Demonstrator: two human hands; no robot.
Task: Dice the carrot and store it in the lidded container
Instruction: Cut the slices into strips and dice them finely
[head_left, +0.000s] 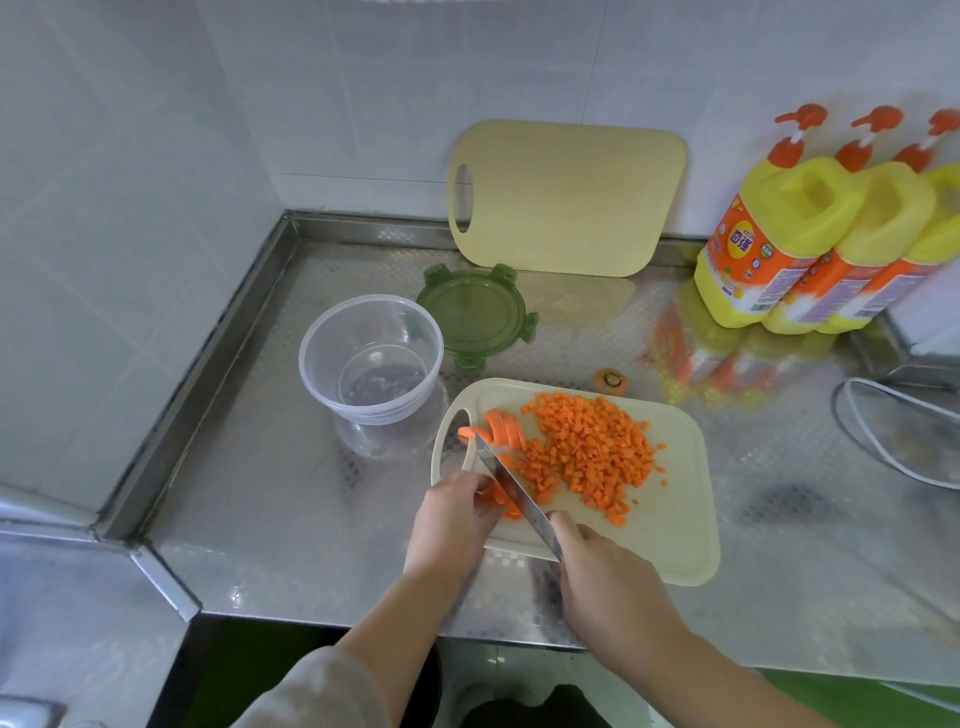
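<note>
Half the carrot piece (508, 512) I see is covered by the left hand (454, 514) holding it, while the right hand (602, 577) grips the knife (514, 491) (handle hidden).

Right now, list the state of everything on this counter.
Container, open, empty, upright.
Lid, off, flat behind container.
Dice, piled on board.
Slices, uncut, fanned.
Knife, in right hand, blade at carrot.
Left hand, holding carrot.
Spare board, leaning on wall.
Bottles, upright.
</note>
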